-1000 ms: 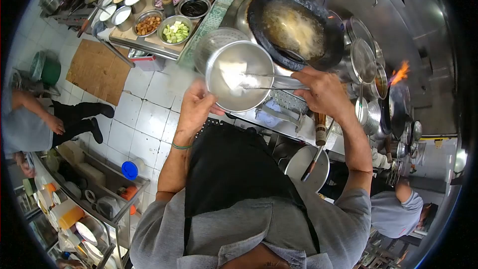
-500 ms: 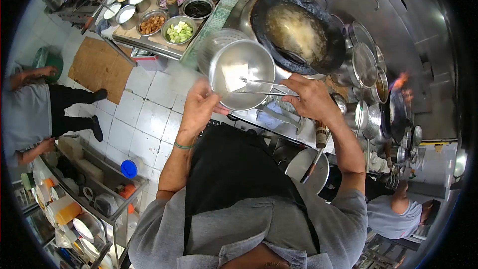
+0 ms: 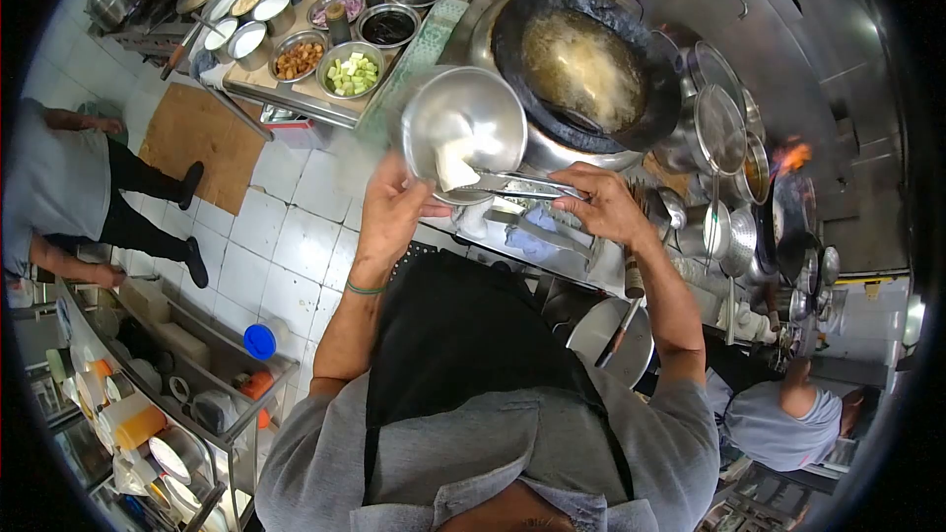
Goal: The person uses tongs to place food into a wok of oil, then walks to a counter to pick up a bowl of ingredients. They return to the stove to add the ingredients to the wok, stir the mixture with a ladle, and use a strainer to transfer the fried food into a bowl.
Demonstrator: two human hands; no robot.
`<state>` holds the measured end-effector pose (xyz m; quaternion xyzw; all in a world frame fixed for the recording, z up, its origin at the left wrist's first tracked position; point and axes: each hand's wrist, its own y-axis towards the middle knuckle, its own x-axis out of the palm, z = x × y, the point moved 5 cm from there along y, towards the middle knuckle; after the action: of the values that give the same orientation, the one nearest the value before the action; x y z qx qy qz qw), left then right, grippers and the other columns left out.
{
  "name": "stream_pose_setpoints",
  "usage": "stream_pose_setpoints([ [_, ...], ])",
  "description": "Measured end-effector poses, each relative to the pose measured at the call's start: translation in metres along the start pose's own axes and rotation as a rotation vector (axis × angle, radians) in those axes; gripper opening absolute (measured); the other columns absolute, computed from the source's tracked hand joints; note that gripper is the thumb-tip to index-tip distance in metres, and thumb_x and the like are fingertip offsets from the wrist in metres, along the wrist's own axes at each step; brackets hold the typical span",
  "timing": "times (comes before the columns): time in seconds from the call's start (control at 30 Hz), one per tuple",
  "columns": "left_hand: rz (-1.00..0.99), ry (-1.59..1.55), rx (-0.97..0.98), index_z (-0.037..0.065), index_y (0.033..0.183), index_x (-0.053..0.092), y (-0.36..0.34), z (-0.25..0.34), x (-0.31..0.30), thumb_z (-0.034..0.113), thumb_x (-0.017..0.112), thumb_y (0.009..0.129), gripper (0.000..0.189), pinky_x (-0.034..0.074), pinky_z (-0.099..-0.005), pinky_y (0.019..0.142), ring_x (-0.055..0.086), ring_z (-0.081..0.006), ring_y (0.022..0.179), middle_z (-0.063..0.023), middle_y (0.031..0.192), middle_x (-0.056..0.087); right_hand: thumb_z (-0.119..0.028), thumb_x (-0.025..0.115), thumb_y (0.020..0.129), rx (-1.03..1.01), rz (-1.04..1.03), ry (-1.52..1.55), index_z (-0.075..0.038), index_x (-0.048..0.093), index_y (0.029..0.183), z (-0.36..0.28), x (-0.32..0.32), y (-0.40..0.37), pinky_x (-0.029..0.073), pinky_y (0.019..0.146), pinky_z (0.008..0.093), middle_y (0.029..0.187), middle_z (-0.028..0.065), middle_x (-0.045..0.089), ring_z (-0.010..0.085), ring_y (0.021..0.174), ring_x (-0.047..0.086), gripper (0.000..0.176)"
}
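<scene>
Metal in both hands: grips the steel bowl (image 3: 463,103) by its rim near 7 o'clock, thumb and fingers of the left hand (image 3: 396,201) together on it, and holds the tongs (image 3: 524,182) clamped in the right hand (image 3: 603,200), tips against the white piece (image 3: 455,167) inside, at 6 o'clock. Has the black wok (image 3: 657,89) of foaming liquid (image 3: 586,69) at 2 o'clock from the steel bowl, and the green pieces (image 3: 352,74) on the table (image 3: 296,106) at 10 o'clock.
</scene>
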<state>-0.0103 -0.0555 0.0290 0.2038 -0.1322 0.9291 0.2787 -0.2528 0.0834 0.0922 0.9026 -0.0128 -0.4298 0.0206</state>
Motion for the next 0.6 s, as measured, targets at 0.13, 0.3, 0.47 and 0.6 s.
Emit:
stream_pose_setpoints([
  [0.13,0.06,-0.041,-0.059,0.003,0.092,0.049,0.008,-0.008,-0.002,-0.001,0.056,0.09,0.008,0.064,-0.0337,0.06,0.07,-0.0214,0.066,-0.012,0.09,0.063,-0.014,0.075,0.083,0.103,0.034,0.198,0.001,0.067,0.114,0.017,-0.004,-0.005,0.05,0.08,0.0337,0.101,0.0125,0.068,0.0231,0.089,0.063,0.035],
  [0.3,0.107,-0.059,-0.082,0.004,0.091,0.048,0.007,-0.013,-0.003,0.0,0.056,0.09,0.009,0.064,-0.0355,0.06,0.071,-0.0247,0.067,-0.0136,0.089,0.065,-0.01,0.074,0.085,0.18,0.252,0.155,0.0,0.068,0.114,0.031,-0.06,-0.014,0.048,0.086,0.0323,0.104,0.011,0.068,0.0185,0.097,0.061,0.032],
  [0.47,0.09,-0.066,-0.077,0.005,0.092,0.047,0.003,-0.018,-0.006,0.0,0.056,0.09,0.01,0.064,-0.0357,0.06,0.072,-0.026,0.068,-0.0142,0.088,0.065,-0.02,0.075,0.084,0.32,0.321,-0.186,0.0,0.068,0.114,0.095,-0.113,-0.004,0.049,0.088,0.0344,0.103,0.0171,0.07,0.0249,0.098,0.065,0.037],
  [0.6,0.07,-0.074,-0.073,0.005,0.092,0.047,0.0,-0.021,-0.009,0.0,0.056,0.09,0.01,0.064,-0.036,0.06,0.072,-0.0265,0.068,-0.0146,0.087,0.066,-0.019,0.074,0.084,0.368,0.203,-0.211,-0.001,0.068,0.115,0.161,-0.115,0.016,0.05,0.084,0.0332,0.102,0.0158,0.07,0.0234,0.093,0.066,0.036],
])
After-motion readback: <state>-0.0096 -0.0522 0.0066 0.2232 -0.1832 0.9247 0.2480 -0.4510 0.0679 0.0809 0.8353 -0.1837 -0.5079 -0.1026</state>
